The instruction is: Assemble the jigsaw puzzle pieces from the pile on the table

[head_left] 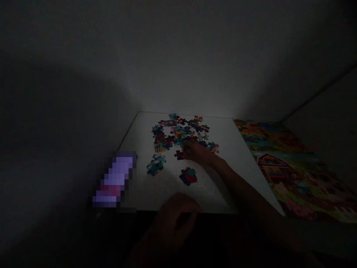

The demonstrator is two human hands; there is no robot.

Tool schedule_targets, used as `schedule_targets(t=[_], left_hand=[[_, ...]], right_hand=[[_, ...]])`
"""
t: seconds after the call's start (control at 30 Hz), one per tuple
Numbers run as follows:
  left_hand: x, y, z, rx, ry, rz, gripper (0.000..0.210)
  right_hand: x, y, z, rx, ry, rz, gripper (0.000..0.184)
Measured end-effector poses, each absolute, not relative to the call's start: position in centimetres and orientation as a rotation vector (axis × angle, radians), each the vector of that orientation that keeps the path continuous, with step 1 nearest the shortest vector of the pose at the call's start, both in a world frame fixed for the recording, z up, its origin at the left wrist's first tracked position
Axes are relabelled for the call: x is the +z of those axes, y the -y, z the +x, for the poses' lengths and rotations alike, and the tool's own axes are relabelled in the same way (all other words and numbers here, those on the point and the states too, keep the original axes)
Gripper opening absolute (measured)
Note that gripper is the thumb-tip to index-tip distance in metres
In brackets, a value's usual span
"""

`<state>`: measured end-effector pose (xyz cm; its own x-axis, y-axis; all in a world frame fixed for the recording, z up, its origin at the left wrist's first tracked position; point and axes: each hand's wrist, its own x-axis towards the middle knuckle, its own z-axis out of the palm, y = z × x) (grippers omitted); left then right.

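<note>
My right hand (196,152) reaches over the white tabletop (223,178), its fingers closed in a pinch on a dark reddish jigsaw puzzle piece (179,155). Part of that piece is hidden by the fingertips. Just beyond the hand lies a cluster of colourful jigsaw pieces (160,138), some overlapping or touching. Nearer to me are a joined teal group of pieces (156,165) and a dark piece or small group with red and teal (189,176). My left hand (178,212) is at the table's near edge, loosely curled in deep shadow, with a gap between thumb and fingers.
A colourful farm-scene picture sheet (279,171) with a red barn lies to the right of the table. On the left stands a bright, pixelated purple-white shape (115,180), probably a screen. A pale wall (184,74) rises behind the table. Lighting is very dim.
</note>
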<state>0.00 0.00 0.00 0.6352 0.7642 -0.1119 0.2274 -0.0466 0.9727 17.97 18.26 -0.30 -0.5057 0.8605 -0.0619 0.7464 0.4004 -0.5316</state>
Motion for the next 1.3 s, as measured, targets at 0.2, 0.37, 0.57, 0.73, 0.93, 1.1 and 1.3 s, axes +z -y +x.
schedule_targets(t=[0.2,0.37,0.57,0.73,0.93,1.1,1.3], left_hand=[[-2.5,-5.3,1.0,0.659,-1.729,2.301,0.052],[-3.0,-6.0,0.0,0.57,-1.639,2.354,0.042],[-2.3,-6.7,-2.3,0.57,-1.416,2.329,0.035],[-2.5,-6.7,-2.2,0.62,-1.449,2.229,0.03],[-2.8,-6.5,-2.4,0.922,-1.631,2.024,0.032],[-2.5,-6.1,-1.9,0.638,-1.647,2.245,0.044],[-3.3,-5.9,-2.0,0.653,-1.629,2.266,0.062]], right_hand=[[-0.6,-17.9,19.0,0.779,2.409,-1.415,0.016],[0.0,-17.8,20.6,1.109,2.169,-1.353,0.023],[2.0,-16.5,22.1,1.629,1.811,-1.011,0.028],[1.4,-16.8,22.0,1.514,1.671,-1.095,0.029],[0.6,-17.3,21.6,1.6,1.602,-1.073,0.031],[0.3,-16.5,20.4,1.763,1.702,-0.974,0.033],[-0.4,-14.9,18.5,1.673,2.063,-0.911,0.017]])
